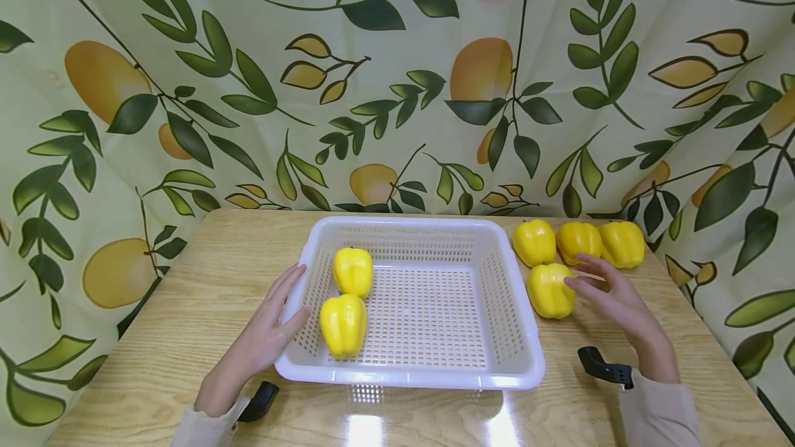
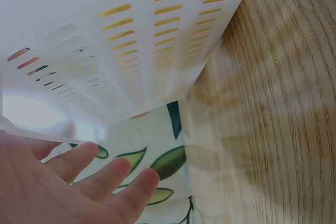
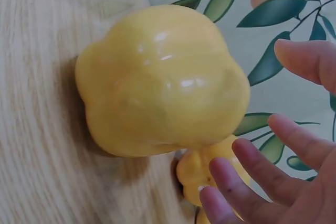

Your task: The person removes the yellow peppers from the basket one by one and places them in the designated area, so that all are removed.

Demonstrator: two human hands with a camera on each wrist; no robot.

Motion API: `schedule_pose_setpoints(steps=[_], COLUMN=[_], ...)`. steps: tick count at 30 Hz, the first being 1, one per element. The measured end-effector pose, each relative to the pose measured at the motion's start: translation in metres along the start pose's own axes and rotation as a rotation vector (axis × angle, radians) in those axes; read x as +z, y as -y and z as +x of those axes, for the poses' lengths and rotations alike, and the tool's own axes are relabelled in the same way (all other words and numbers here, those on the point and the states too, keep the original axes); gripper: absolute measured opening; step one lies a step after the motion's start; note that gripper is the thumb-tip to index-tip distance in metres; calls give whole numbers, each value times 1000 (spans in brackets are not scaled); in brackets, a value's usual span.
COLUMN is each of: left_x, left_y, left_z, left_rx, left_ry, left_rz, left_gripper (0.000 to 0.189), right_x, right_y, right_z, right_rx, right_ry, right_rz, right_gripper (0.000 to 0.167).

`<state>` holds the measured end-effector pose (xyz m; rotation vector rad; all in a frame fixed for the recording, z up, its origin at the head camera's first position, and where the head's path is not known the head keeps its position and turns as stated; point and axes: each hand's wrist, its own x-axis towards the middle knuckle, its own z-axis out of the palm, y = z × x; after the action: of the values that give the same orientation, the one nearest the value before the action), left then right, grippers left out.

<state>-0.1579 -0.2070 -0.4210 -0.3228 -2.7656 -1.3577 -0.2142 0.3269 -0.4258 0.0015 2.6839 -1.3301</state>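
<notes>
A white plastic basket (image 1: 416, 371) stands on the table, with two yellow bell peppers (image 1: 352, 272) inside along its left side. My left hand (image 1: 267, 333) rests at the basket's left rim, thumb over the edge and fingers extended along the outside; the left wrist view shows those fingers (image 2: 105, 174) loosely spread beside the slotted wall. Right of the basket, a single yellow bell pepper (image 1: 551, 291) sits in front of three others. My right hand (image 1: 617, 302) is beside that front pepper, fingers spread. In the right wrist view a gap separates the fingers (image 3: 262, 171) from the near pepper (image 3: 163, 82).
Three yellow bell peppers (image 1: 579, 243) stand in a row at the table's back right. A leaf-and-fruit patterned cloth (image 1: 397, 88) hangs behind the wooden table (image 1: 242, 240). Dark straps (image 1: 604, 368) sit near both wrists.
</notes>
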Motion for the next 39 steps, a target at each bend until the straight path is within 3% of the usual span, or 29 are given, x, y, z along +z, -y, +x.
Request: schedule_pose_setpoints(steps=[18, 39], left_x=[1, 3], left_y=[2, 4], left_z=[1, 0], left_rx=[-4, -1], left_ry=[1, -2], left_rz=[-1, 5], left_gripper=[68, 68], right_x=[-8, -5], right_y=[23, 55], right_z=[-10, -31], right_rx=[-40, -191], right_ry=[-60, -130], right_rz=[-33, -51], right_gripper=[77, 66])
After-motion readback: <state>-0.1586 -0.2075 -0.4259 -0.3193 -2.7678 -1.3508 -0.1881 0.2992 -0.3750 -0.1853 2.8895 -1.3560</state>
